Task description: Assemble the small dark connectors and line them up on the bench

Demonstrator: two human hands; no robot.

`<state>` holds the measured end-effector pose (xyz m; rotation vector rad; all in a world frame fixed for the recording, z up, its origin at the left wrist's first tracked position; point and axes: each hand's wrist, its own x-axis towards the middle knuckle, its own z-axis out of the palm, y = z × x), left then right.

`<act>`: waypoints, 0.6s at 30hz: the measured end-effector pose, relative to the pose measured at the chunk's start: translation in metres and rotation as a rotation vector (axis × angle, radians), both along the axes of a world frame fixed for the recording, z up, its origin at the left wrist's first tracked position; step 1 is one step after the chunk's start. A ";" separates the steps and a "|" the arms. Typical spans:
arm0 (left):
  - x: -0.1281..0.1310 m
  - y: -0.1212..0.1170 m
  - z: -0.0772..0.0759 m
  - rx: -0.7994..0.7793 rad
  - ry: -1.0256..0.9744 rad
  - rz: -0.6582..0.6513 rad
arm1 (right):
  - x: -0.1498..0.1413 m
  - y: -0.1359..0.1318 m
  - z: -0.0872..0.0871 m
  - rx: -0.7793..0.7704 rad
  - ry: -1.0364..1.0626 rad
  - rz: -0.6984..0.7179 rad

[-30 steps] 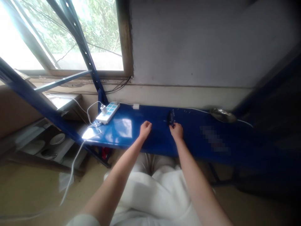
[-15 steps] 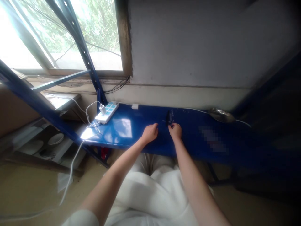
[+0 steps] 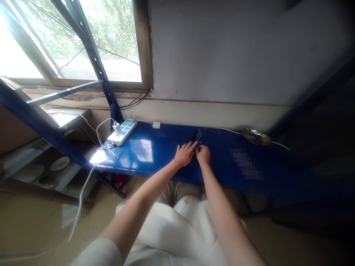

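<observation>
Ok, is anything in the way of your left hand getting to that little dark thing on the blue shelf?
No, nothing visible is in the way. The left hand is right beside the small dark object on the blue metal shelf. The right hand is on its other side.

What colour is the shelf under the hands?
The shelf is a glossy deep blue, best seen in the head view.

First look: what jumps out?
A glossy blue shelf runs along the wall, below a bright window at upper left. The left hand and right hand meet at a small dark object mid-shelf. A white power strip sits at the shelf's left end.
</observation>
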<state>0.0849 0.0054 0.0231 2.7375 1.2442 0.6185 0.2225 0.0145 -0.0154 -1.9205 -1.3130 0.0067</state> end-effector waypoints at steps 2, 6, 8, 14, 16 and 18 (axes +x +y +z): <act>0.004 0.003 -0.004 -0.015 -0.023 0.023 | 0.000 0.000 0.001 -0.006 0.006 -0.007; 0.007 0.006 -0.005 -0.050 -0.039 0.042 | -0.001 -0.001 0.002 -0.002 0.017 -0.009; 0.006 0.007 -0.002 -0.056 -0.054 0.047 | -0.001 -0.001 0.002 -0.004 0.017 -0.007; 0.002 0.012 0.000 -0.071 -0.176 0.134 | -0.001 0.000 0.003 -0.012 0.013 -0.003; 0.001 0.016 -0.001 -0.105 -0.235 0.190 | 0.000 0.000 0.003 -0.013 0.018 0.000; 0.000 0.019 -0.003 -0.142 -0.281 0.235 | 0.000 0.000 0.003 -0.010 0.020 0.000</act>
